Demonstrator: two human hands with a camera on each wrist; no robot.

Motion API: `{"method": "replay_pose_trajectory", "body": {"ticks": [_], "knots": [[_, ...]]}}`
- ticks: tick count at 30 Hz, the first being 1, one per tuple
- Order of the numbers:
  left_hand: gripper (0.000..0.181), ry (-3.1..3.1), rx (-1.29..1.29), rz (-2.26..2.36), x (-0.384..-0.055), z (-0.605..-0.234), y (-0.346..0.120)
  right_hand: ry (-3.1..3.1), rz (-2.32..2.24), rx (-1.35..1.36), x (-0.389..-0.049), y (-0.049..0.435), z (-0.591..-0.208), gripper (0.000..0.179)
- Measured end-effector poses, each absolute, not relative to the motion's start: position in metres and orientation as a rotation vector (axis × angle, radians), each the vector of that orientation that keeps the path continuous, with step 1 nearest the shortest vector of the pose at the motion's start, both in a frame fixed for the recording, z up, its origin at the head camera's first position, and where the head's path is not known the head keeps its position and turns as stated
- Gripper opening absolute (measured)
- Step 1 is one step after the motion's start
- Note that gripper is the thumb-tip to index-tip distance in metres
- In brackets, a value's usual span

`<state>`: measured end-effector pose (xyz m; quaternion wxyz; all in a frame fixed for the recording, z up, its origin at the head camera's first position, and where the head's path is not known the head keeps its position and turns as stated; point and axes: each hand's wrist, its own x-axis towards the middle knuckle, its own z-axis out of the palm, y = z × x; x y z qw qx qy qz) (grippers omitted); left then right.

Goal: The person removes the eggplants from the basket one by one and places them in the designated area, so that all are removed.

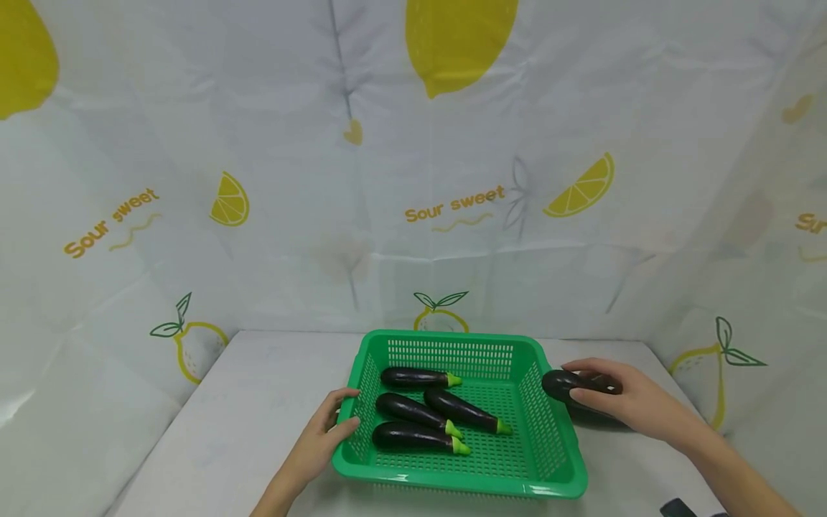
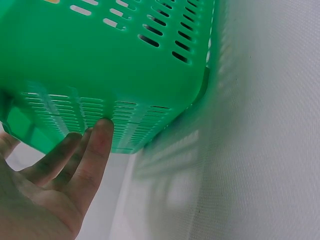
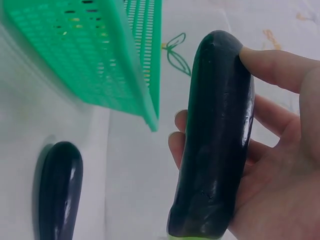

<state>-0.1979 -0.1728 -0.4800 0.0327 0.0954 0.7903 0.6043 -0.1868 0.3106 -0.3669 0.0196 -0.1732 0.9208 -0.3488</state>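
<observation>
My right hand [image 1: 636, 398] holds a dark purple eggplant [image 3: 212, 135] beside the right wall of the green plastic basket [image 1: 459, 485]. The thumb lies along one side near its rounded end, and the fingers wrap behind. Under this hand, a second eggplant [image 3: 61, 190] lies on the table outside the basket. At the basket's left rim, my left hand [image 1: 316, 434] grips the edge, with thumb and a fingertip at the rim and other fingers [image 2: 92, 155] against the outer wall. Inside the basket lie several eggplants [image 1: 420, 436] with green stem ends pointing right.
The basket stands on a white-covered table [image 1: 239, 402]. A white curtain [image 1: 310, 237] printed with lemons hangs behind and at both sides. A dark object [image 1: 677, 508] shows at the bottom right edge of the head view.
</observation>
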Motion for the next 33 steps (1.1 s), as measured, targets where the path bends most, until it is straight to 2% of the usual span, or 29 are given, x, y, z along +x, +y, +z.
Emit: {"method": "replay_pose_trajectory", "body": {"ticks": [19,33], "knots": [[0.044,2.443,0.294,1.866,-0.198,-0.481,-0.173,2.91,-0.995,-0.408,-0.186,0.346,-0.394,0.036],[0.044,2.462,0.287,1.853,-0.198,-0.481,-0.172,2.822,-1.015,-0.297,-0.191,0.355,-0.425,0.041]]}}
